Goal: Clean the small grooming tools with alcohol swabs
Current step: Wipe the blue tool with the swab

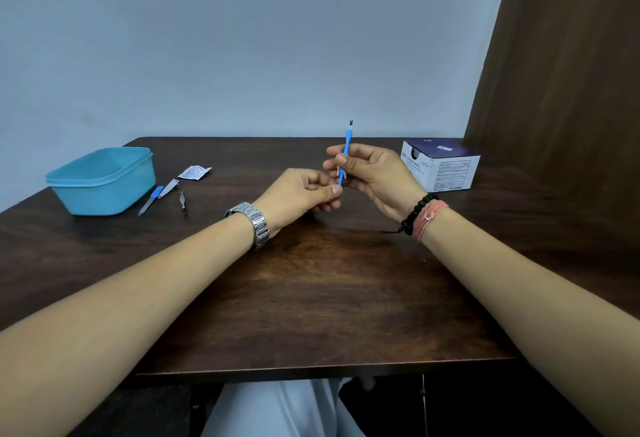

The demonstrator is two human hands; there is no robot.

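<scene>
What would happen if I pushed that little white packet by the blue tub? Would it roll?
The white packet looks flat and thin, so it would probably slide on the smooth table, not roll. It seems light and likely floppy, since one edge looks torn and crinkled.

Above the dark wooden counter (311, 280), the right hand (377, 173) pinches a blue cuticle tool (346, 149) upright while the left hand (301, 194) grips its lower end, with a blue tub (104, 180), nail file (150, 200), clipper (169, 187), torn swab packet (194, 172) and swab box (446, 166) lying apart.
</scene>
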